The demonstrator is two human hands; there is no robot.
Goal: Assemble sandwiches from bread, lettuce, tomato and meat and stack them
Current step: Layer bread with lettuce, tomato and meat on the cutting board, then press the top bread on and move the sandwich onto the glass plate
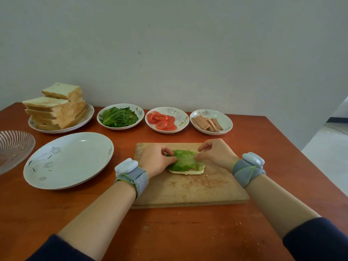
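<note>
1. Glass bowl [13, 147] at table's L edge, 9 o'clock from board, cut off by the frame.
2. Bread stack [54, 110] on plate [90, 113], 10 o'clock.
3. Big white plate [69, 161] w/ flower print, 9 o'clock, just beside board.
4. Loose lettuce [118, 117] in small dish [139, 112], 11 o'clock.
5. L hand [158, 159] on board; thumb + fingers curled, pinching leaf's L edge.
6. Tomato slices [162, 121] in dish [180, 115], 12 o'clock.
7. Wooden board [188, 187] at table centre. Lettuce leaf [185, 161] lies on bread slice [186, 172], far half of board. Thin reddish layer betw. them, poss. meat, can't tell.
8. Meat strips [208, 122] in dish [225, 119], 1 o'clock.
9. R hand [216, 153] at 3 o'clock of leaf, fingertips pinching its R edge. Grey band w/ pale pod on each wrist.
</note>
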